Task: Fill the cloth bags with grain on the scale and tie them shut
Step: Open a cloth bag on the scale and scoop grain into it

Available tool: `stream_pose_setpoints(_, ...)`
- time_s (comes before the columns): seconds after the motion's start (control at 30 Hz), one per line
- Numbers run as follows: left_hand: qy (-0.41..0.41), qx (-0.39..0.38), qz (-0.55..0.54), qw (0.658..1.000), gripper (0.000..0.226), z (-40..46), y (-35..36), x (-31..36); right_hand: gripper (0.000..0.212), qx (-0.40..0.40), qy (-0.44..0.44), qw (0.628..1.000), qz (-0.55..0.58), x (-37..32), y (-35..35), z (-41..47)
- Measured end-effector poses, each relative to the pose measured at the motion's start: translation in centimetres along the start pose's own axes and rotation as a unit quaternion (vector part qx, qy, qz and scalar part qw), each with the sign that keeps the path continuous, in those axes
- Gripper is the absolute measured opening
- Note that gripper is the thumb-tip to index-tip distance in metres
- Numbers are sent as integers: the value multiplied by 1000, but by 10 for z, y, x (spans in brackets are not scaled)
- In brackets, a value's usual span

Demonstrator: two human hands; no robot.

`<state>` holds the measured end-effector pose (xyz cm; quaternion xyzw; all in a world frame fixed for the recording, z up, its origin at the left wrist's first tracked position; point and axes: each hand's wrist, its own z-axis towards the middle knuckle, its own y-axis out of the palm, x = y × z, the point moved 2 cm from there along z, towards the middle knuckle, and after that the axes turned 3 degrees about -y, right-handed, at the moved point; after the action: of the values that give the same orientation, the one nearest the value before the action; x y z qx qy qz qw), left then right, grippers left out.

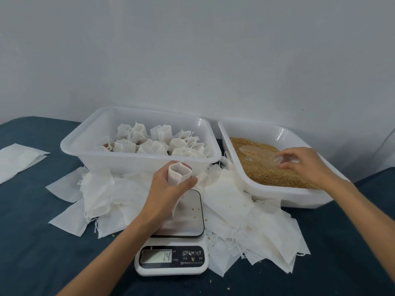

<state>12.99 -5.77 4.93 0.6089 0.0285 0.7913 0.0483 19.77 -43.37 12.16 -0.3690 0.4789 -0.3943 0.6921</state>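
Holding: left hand (168, 184) was curled round an open cloth bag (179, 171), mouth up, just above the scale (174, 236); the bag's lower corner hung down toward the steel platform.
Scooping: right hand (303, 163) pinched a clear plastic scoop (259, 155), which lay in the grain (269, 167) of the grain tub (252, 186), right of the scale & beyond it.
Bag feel: prob. very light, soft, floppy; thin fabric, won't stand alone. Best held round the neck so the mouth stays open, as the left hand did.
Grain feel: loose, small, spills easily; a few kernels lay on the scale platform.
Bag vs hand: bag sat inside the left fist, top sticking out above thumb & fingers. Well apart from the right hand & scoop.
Scale: display showed 14, maybe 1.4; decimal pt unclear.
Filled bags (154, 142): tied, heaped in the white tub (136, 163) just behind the scale, to the left.
Empty bags (245, 214): flat, scattered on the bench (42, 242) both sides of the scale, some tucked under the tubs' edges.
Spare stack (19, 161): more flat cloth, far left of the scale.
Step, my guess: bag empty or nearly so; scoop loading next, then pour, weigh, tie.
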Motion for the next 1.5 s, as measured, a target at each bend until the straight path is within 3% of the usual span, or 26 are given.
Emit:
stream_pose_setpoints(0.23, 5, -11, -9, 1000, 17, -2, 2, 0, 32, -45, -122, 985, 109, -84, 18, -5)
stream_pose_setpoints(0.77, -28, 3, 74, 997, 26, -3, 1, 1, 43, 16, -296, 948, -115, -154, 5, 2)
stream_pose_setpoints(1.5, -23, -8, 60, 998, 29, -1, 2, -4, 43, 72, -359, 909, -198, -178, -3, -11)
